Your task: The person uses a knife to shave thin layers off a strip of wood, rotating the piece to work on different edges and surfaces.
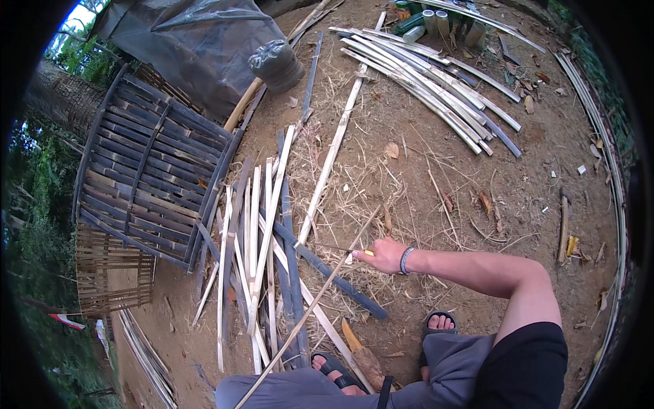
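Gripping a yellow-handled knife (368,253), right hand (387,256) pointing leftward, elbow (537,278) bent, left hand out of view.

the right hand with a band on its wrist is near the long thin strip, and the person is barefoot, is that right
Not barefoot: the head view shows dark sandals on the feet.

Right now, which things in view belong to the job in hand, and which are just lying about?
Likely the job's:
knife in the right hand
long thin strip
nearer strip pile

Apparently just lying about:
dry leaf
plastic sheet
short stick
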Available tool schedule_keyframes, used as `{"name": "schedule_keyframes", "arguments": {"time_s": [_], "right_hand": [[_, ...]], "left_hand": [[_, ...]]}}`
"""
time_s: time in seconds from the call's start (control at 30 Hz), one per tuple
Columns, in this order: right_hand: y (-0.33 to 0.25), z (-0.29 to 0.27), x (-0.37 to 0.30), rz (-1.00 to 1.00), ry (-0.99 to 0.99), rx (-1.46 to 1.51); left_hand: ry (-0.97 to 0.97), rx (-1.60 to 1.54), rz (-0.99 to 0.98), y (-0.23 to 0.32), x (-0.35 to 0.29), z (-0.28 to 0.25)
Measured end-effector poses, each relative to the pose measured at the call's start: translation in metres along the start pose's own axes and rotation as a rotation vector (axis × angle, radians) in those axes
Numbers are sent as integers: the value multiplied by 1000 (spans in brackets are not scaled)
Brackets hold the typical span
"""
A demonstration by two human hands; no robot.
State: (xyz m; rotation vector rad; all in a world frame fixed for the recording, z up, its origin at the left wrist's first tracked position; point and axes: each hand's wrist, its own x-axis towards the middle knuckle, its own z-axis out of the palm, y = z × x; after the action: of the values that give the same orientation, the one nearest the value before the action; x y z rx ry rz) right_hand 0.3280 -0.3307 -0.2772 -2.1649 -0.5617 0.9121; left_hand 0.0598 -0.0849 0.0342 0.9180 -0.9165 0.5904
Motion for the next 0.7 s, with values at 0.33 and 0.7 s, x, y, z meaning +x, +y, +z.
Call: {"name": "schedule_keyframes", "arguments": {"time_s": [0.33, 0.7], "right_hand": [[28, -13, 10, 163, -28, -51], [40, -105, 31, 373, 321, -133]], "left_hand": [[-23, 62, 9, 3, -6, 3], [493, 338, 99, 57, -5, -36]]}}
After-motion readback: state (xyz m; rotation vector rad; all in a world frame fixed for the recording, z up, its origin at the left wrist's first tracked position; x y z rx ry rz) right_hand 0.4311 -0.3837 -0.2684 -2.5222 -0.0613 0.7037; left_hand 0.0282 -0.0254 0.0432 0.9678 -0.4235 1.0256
